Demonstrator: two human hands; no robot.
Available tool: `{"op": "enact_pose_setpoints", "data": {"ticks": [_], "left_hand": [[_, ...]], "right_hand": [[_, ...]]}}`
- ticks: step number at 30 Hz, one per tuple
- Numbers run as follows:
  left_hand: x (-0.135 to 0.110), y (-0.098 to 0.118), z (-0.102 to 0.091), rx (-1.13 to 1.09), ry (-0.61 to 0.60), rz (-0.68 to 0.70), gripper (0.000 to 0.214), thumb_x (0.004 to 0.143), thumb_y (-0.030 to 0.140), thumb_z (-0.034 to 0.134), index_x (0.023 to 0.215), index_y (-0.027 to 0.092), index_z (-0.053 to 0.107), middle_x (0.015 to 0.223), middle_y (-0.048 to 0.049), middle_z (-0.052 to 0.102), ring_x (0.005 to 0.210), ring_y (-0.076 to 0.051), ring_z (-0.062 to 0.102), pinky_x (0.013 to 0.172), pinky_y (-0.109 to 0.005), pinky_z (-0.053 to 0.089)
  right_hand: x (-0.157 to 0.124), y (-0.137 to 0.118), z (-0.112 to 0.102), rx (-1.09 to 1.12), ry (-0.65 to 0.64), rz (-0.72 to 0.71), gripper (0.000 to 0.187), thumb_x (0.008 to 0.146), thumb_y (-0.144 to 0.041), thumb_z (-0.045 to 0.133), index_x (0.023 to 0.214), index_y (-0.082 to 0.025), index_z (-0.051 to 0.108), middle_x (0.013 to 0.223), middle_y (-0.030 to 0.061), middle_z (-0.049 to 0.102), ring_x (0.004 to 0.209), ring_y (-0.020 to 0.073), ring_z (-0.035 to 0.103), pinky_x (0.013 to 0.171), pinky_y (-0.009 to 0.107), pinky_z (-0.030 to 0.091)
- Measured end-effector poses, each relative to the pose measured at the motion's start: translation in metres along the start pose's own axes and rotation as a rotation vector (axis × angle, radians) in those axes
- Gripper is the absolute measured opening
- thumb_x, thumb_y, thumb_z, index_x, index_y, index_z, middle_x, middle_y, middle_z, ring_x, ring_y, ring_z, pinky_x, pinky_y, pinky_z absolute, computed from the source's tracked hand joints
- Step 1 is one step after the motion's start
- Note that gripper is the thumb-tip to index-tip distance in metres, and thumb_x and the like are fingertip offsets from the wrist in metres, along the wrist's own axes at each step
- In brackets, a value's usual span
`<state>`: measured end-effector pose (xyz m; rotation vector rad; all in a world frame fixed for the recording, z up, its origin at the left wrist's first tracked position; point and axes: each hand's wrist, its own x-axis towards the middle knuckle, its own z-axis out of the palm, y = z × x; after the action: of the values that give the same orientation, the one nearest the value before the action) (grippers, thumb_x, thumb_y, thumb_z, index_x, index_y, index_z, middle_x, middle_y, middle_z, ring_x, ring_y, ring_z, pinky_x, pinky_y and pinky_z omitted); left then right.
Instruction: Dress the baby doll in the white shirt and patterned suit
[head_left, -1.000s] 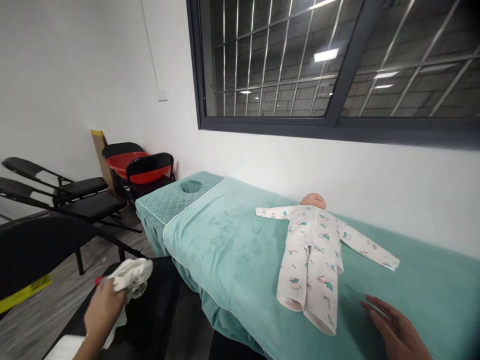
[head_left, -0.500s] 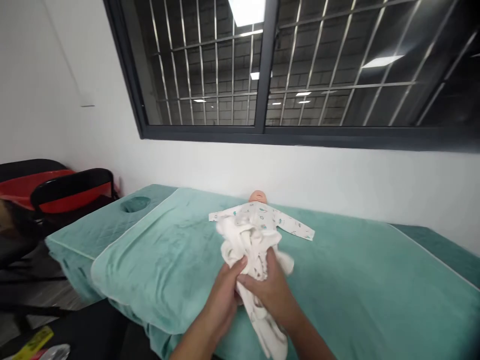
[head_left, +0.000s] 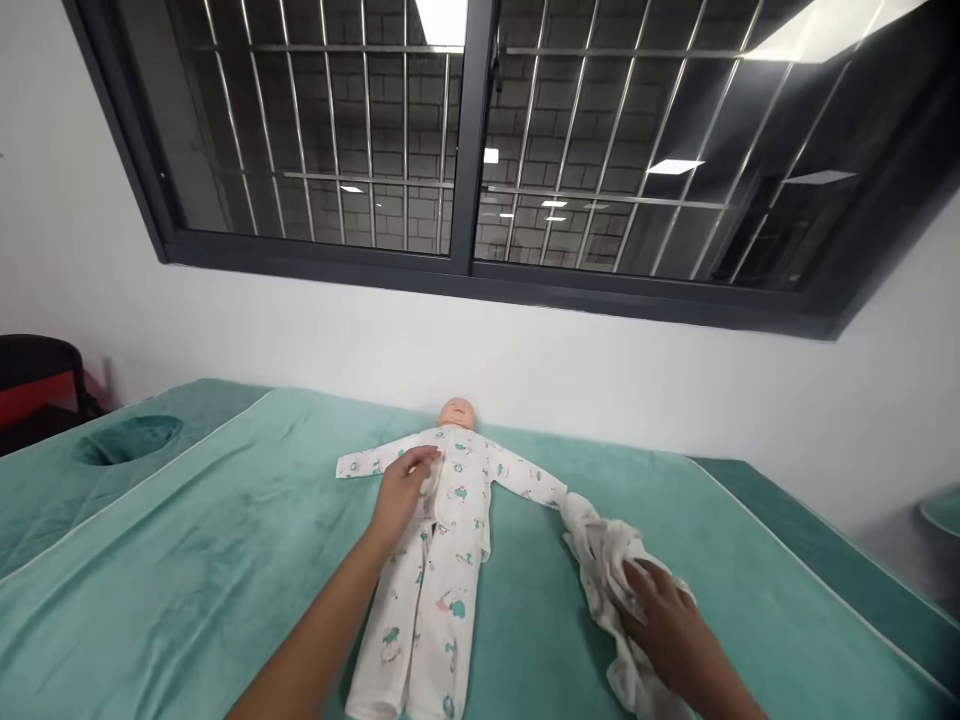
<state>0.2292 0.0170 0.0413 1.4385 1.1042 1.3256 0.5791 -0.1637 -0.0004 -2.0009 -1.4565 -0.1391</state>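
Observation:
A baby doll in a white printed sleepsuit lies on its back on a teal-covered bed, arms spread, head toward the wall. My left hand rests on the doll's chest with its fingers curled on the suit's front. To the doll's right lies a crumpled white garment on the bed. My right hand presses down on that garment, its fingers bent over the cloth.
A white wall with a dark-framed barred window runs behind the bed. The bed has a face hole at the left end. A black and red chair stands at far left. A darker teal strip shows at right.
The view has turned right to face the bed. The white garment went from my left hand, through both hands over the doll, to the bed on the right. My left hand now touches the doll.

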Motion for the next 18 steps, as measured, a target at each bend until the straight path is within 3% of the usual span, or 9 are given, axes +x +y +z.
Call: {"op": "enact_pose_setpoints", "data": {"ticks": [2, 4, 6, 8, 11, 13, 16, 18], "left_hand": [[0.025, -0.019, -0.001, 0.102, 0.019, 0.031, 0.029, 0.081, 0.031, 0.053, 0.100, 0.017, 0.070, 0.111, -0.0088, 0.071, 0.107, -0.025, 0.063, 0.098, -0.041, 0.047], [0.046, -0.032, 0.002, 0.144, 0.000, 0.040, 0.030, 0.081, 0.027, 0.052, 0.103, 0.017, 0.070, 0.109, -0.0089, 0.072, 0.101, -0.024, 0.065, 0.096, -0.043, 0.047], [0.064, -0.042, 0.011, 0.187, -0.023, 0.070, 0.031, 0.081, 0.023, 0.051, 0.106, 0.018, 0.069, 0.110, -0.0089, 0.071, 0.100, -0.023, 0.065, 0.097, -0.043, 0.047], [0.078, -0.049, 0.021, 0.225, -0.045, 0.117, 0.031, 0.082, 0.021, 0.051, 0.106, 0.018, 0.070, 0.116, -0.0094, 0.070, 0.107, -0.023, 0.062, 0.103, -0.042, 0.043], [0.091, -0.063, 0.032, 0.252, -0.078, 0.185, 0.031, 0.084, 0.020, 0.050, 0.107, 0.018, 0.070, 0.121, -0.0106, 0.067, 0.118, -0.024, 0.057, 0.109, -0.043, 0.037], [0.095, -0.075, 0.033, 0.247, -0.087, 0.215, 0.032, 0.086, 0.021, 0.047, 0.111, 0.017, 0.068, 0.125, -0.0114, 0.065, 0.121, -0.024, 0.055, 0.111, -0.044, 0.036], [0.097, -0.089, 0.028, 0.211, -0.108, 0.235, 0.037, 0.088, 0.017, 0.042, 0.117, 0.018, 0.065, 0.128, -0.0104, 0.063, 0.121, -0.021, 0.056, 0.110, -0.042, 0.037], [0.098, -0.095, 0.022, 0.169, -0.133, 0.231, 0.039, 0.088, 0.016, 0.040, 0.119, 0.020, 0.064, 0.129, -0.0086, 0.063, 0.121, -0.020, 0.056, 0.110, -0.041, 0.038]], "right_hand": [[-0.006, 0.003, 0.012, -0.119, -0.040, 0.007, 0.052, 0.065, -0.059, 0.060, 0.106, -0.027, 0.069, 0.120, 0.0163, 0.066, 0.105, 0.0457, 0.061, 0.076, 0.059, 0.052], [-0.009, -0.016, 0.016, -0.230, 0.009, 0.036, 0.058, 0.070, -0.065, 0.056, 0.114, -0.028, 0.065, 0.128, 0.0175, 0.060, 0.111, 0.0485, 0.057, 0.080, 0.065, 0.048], [-0.005, -0.054, 0.020, -0.206, 0.081, 0.023, 0.053, 0.080, -0.065, 0.048, 0.117, -0.030, 0.061, 0.130, 0.0166, 0.058, 0.109, 0.0431, 0.059, 0.085, 0.060, 0.048], [0.006, -0.104, 0.034, 0.007, 0.078, -0.028, 0.041, 0.088, -0.057, 0.044, 0.114, -0.028, 0.058, 0.124, 0.0132, 0.061, 0.108, 0.0338, 0.061, 0.086, 0.049, 0.051], [0.037, -0.177, 0.077, 0.243, -0.082, -0.125, 0.031, 0.094, -0.048, 0.041, 0.111, -0.026, 0.056, 0.117, 0.0080, 0.062, 0.107, 0.0243, 0.061, 0.086, 0.038, 0.052], [0.067, -0.215, 0.112, 0.265, -0.108, -0.155, 0.026, 0.094, -0.040, 0.041, 0.107, -0.022, 0.055, 0.113, 0.0084, 0.062, 0.105, 0.0213, 0.061, 0.086, 0.033, 0.050], [0.116, -0.254, 0.156, -0.004, -0.260, -0.135, 0.028, 0.093, -0.037, 0.043, 0.109, -0.018, 0.056, 0.112, 0.0125, 0.062, 0.101, 0.0242, 0.062, 0.078, 0.033, 0.048], [0.142, -0.266, 0.175, -0.151, -0.369, -0.085, 0.028, 0.093, -0.033, 0.042, 0.108, -0.015, 0.058, 0.105, 0.0153, 0.064, 0.093, 0.0254, 0.065, 0.070, 0.032, 0.046]]}}
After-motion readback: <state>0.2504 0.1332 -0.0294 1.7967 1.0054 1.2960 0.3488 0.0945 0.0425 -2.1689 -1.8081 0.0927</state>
